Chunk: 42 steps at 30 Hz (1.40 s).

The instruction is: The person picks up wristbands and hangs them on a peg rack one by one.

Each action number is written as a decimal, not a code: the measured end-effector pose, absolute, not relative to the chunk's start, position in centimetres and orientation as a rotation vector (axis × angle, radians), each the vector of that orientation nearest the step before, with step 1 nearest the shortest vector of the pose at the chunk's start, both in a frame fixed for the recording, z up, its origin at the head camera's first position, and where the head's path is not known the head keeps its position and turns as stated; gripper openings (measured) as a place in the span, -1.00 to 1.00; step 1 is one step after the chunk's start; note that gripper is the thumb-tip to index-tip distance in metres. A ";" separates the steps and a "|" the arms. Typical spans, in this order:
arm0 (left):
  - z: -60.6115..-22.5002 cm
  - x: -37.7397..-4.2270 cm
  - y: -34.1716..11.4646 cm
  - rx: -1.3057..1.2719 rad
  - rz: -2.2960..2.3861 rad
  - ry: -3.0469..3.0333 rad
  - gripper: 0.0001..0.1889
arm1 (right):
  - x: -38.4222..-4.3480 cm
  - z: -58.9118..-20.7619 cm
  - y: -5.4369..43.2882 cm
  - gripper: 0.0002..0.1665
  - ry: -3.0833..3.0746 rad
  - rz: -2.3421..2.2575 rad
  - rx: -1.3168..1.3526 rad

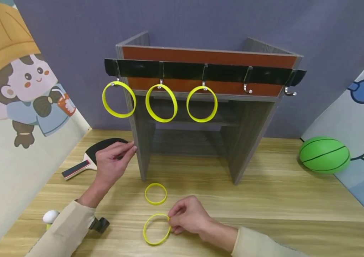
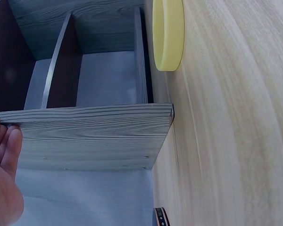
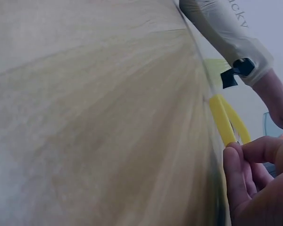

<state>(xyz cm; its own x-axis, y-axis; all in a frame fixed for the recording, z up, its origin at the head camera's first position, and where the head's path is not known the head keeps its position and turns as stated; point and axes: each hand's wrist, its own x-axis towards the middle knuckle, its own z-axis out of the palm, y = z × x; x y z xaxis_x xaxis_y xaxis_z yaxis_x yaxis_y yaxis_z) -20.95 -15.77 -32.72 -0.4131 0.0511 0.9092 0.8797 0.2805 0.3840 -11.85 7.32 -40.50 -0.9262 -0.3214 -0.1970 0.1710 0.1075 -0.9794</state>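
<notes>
My right hand point(image 1: 189, 216) pinches the right side of a yellow ring point(image 1: 144, 233) low over the wooden table; the right wrist view shows thumb and fingertips on the band of this ring point(image 3: 220, 120). A second yellow ring point(image 1: 155, 203) lies flat just beyond it. My left hand point(image 1: 114, 162) pinches the front edge of the grey wooden shelf unit's left side panel point(image 1: 139, 150), also seen in the left wrist view as a striped panel point(image 2: 94, 115). Three yellow rings, left point(image 1: 104, 103), middle point(image 1: 147, 105) and right point(image 1: 188, 107), hang from hooks on the black strip point(image 1: 182, 69).
Two silver hooks, one inner point(image 1: 247, 89) and one at the end point(image 1: 289, 91), carry nothing. A table tennis paddle point(image 1: 77, 169) lies behind my left hand, and a white ball point(image 1: 50, 216) sits by the left sleeve. At the far right rests a green ball point(image 1: 324, 155) near the wall.
</notes>
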 end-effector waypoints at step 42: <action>-32.6 -20.9 -15.6 -0.860 -1.217 -1.710 -0.73 | -12.4 -35.7 18.1 -0.89 1.954 -2.258 -0.123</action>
<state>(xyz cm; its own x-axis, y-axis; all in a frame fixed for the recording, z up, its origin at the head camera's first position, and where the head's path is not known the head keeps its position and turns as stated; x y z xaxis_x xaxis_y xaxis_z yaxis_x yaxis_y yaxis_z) -20.89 -15.64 -32.61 -0.4060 0.0581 0.9120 0.8808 0.2911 0.3735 -12.44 18.13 -35.70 -0.9849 -0.1688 -0.0378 0.0617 -0.1387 -0.9884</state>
